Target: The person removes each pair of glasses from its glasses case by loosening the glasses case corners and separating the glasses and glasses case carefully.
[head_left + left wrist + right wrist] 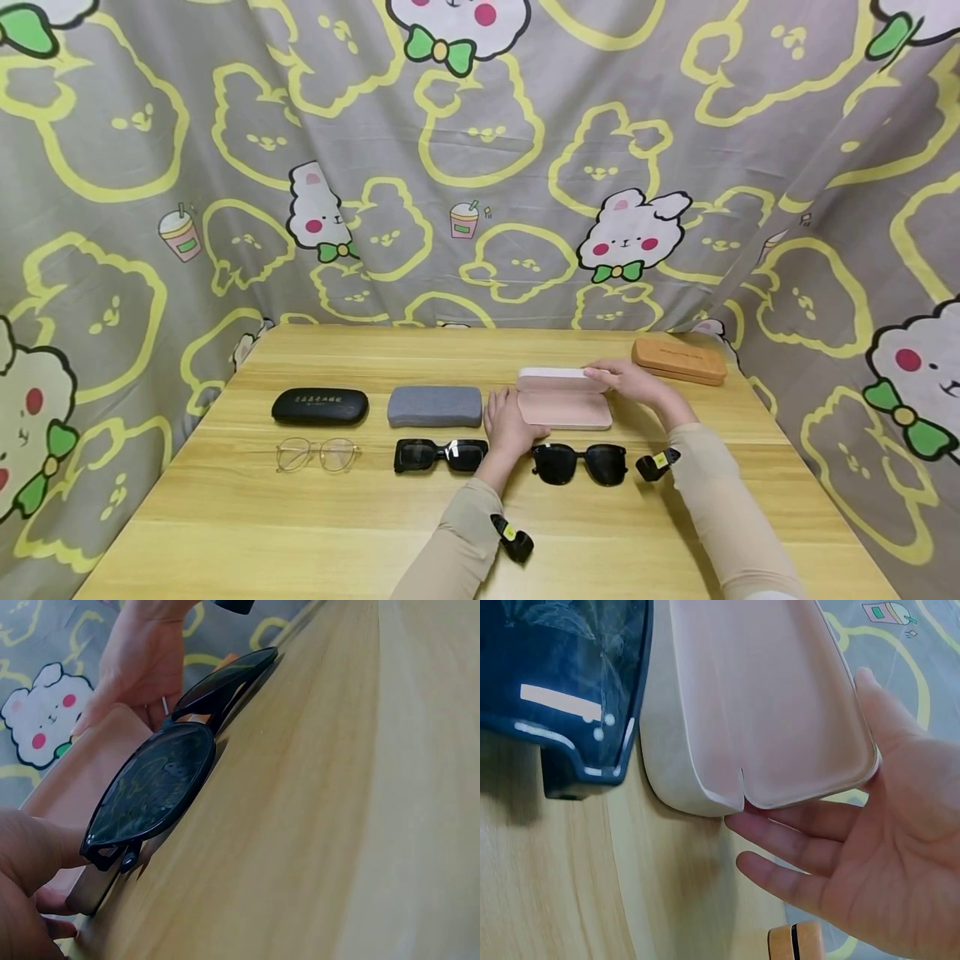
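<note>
An opened glasses case (564, 408) with a pale pink lining stands on the table, its lid raised toward the back. My left hand (512, 423) grips its left end, the thumb at the front edge. In the left wrist view that hand (30, 877) is partly cut off. My right hand (630, 382) holds the lid at its right corner. In the right wrist view its thumb lies along the lid's edge and its fingers reach behind the lid (780, 690). Black sunglasses (580, 463) rest just in front of the case, lenses forward.
A black case (320, 407) and a grey-blue case (435, 406) stand to the left, both closed. Thin-framed glasses (317, 454) and rectangular black sunglasses (440, 455) lie before them. An orange-brown case (678, 361) sits at the back right. A patterned curtain (495, 150) surrounds the table (300, 533).
</note>
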Tool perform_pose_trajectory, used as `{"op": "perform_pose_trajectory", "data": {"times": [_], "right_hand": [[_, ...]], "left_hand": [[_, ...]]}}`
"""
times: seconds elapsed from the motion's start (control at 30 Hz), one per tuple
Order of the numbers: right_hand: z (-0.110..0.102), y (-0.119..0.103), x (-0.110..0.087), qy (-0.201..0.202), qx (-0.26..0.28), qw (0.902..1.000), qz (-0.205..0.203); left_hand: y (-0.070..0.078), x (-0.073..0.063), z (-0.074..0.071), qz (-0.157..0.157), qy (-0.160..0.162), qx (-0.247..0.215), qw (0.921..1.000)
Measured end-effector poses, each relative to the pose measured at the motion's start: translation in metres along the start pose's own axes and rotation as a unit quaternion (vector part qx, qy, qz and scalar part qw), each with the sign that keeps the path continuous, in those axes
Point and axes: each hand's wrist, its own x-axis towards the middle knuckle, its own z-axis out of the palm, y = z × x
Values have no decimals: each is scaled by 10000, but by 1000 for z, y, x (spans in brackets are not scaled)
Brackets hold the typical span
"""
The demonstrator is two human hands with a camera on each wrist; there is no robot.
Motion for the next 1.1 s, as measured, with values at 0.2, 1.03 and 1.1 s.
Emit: {"op": "perform_pose_trajectory", "data": {"times": [0.2,1.03,1.1], "right_hand": [[-1,2,0,-135,68,9999,54],[-1,10,-3,-221,327,9982,-443],[0,11,-4,-196,353,9982,-446]], "left_hand": [[0,0,-1,8,27,-108,9999],[-1,-1,-1,-3,41,-86,10000],[-1,-1,-1,0,13,-54,10000]]}}
